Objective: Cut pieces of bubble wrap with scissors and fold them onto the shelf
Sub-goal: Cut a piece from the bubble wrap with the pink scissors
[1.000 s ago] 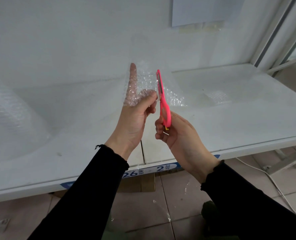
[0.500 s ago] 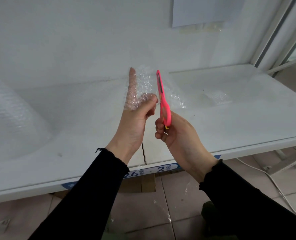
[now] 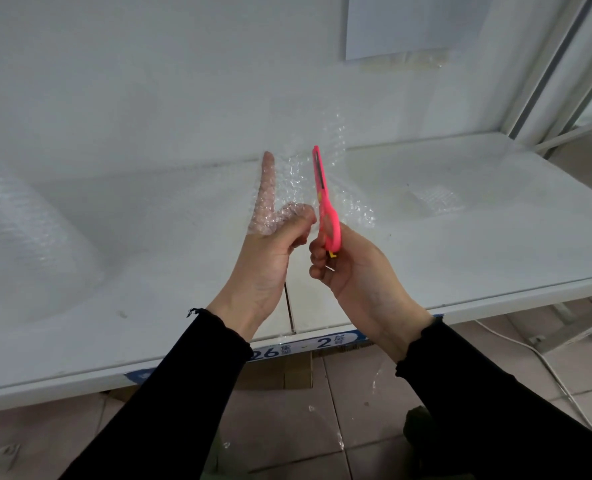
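Bubble wrap [image 3: 298, 174] is being held up over the shelf [image 3: 478, 244] in the head view, a clear sheet standing between the two hands. The left hand [image 3: 266, 261] is pinching it, the thumb pressing the film against curled fingers while the index finger is pointing straight up behind the sheet. The right hand [image 3: 353, 275] is gripping the pink scissors [image 3: 326, 206] by the handles, fingers curled round them. The blades are pointing up just beside the left thumb (they are seen edge-on, so I cannot tell how far they are parted, or whether they are biting the film).

Risk, as I am judging it: the blades are sitting very near the left thumb and index finger, so a slipping sheet or an inward drift could be nicking skin. The film is limp, too, and may be bunching between the blades instead of cutting cleanly, leaving a ragged edge.

Counting: two hands, one pair of scissors, one sheet in hand, one small folded piece [image 3: 436, 200] lying on the shelf to the right, well apart from the hands, and one big mound of wrap [image 3: 20, 237] on the shelf at the left.
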